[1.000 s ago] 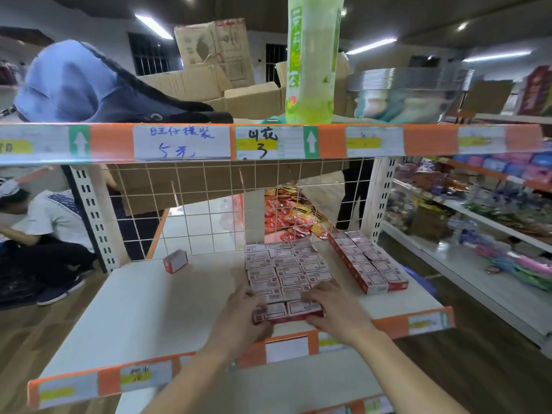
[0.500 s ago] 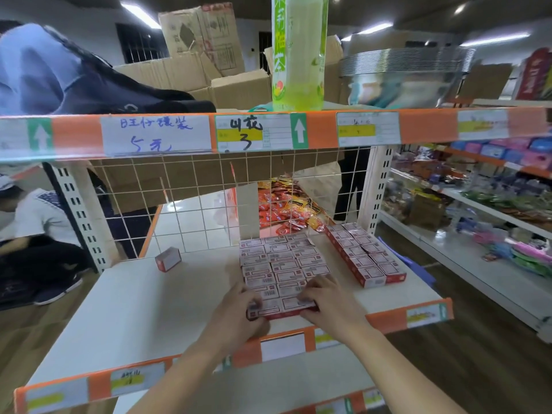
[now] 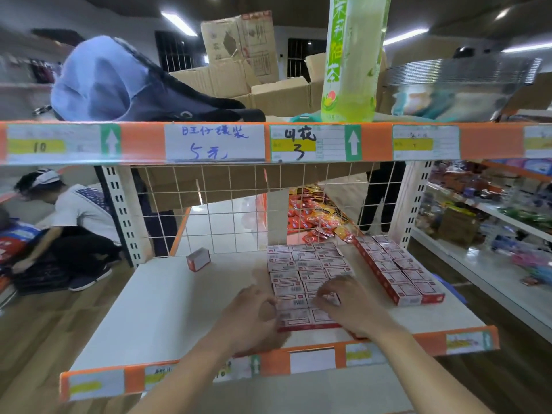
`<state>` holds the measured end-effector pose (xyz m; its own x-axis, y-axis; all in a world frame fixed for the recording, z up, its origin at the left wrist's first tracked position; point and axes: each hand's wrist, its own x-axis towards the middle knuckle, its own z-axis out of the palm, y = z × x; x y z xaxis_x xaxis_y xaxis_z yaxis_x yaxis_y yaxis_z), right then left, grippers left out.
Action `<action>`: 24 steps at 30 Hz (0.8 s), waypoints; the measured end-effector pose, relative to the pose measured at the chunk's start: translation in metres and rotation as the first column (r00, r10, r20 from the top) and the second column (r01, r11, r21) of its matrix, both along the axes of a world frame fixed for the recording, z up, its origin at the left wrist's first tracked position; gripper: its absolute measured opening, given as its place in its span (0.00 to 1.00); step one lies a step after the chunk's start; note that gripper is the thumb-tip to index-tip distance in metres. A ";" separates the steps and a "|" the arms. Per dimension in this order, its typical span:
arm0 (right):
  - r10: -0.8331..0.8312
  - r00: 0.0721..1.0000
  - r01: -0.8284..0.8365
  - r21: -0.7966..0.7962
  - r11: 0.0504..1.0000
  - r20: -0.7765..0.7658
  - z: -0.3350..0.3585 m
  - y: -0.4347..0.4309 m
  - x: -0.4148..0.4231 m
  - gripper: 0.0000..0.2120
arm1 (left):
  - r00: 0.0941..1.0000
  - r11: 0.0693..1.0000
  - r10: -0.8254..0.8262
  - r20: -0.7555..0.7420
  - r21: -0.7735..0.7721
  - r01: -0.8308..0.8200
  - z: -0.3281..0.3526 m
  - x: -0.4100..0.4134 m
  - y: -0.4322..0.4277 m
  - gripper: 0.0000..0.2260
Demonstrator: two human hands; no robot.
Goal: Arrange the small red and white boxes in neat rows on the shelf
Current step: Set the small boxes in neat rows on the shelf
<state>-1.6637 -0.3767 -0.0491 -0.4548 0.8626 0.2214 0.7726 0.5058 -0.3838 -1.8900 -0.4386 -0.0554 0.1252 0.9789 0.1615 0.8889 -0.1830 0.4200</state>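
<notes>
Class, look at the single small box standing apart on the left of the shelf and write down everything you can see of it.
The lone box is a small carton that looks like thin card, white on top with a red band along its lower side. It sits on the white shelf near the back, in front of the wire grid, turned at an angle to the edge. It looks closed and undamaged. Only the shelf touches it; it stands well left of the arranged block of boxes, and neither hand is near it. Its print is too small to read.

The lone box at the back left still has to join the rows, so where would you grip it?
Probably the lone box by its two long sides, from above and the front. It stands apart on the bare shelf, nothing crowding either side, while the wire grid blocks the back.
</notes>
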 end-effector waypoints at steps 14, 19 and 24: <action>0.208 0.978 -0.207 -0.054 0.977 0.019 -0.002 0.044 -0.161 0.13 | 0.949 0.950 0.309 0.066 -0.060 -0.305 0.007 -0.159 0.006 0.14; 0.213 0.977 -0.210 -0.070 0.975 0.034 -0.009 0.059 -0.208 0.14 | 0.923 0.925 0.378 0.070 -0.060 -0.375 0.002 -0.191 0.013 0.17; 0.110 0.994 -0.113 -0.102 0.988 -0.028 -0.019 0.072 -0.249 0.20 | 0.915 0.911 0.401 0.039 -0.124 -0.394 -0.001 -0.200 0.036 0.22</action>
<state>-1.9125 -0.3047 -0.0682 -0.5454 0.8256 0.1445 0.7044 0.5449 -0.4548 -2.0896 -0.4024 -0.0566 -0.2851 0.9575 0.0435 0.8497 0.2314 0.4739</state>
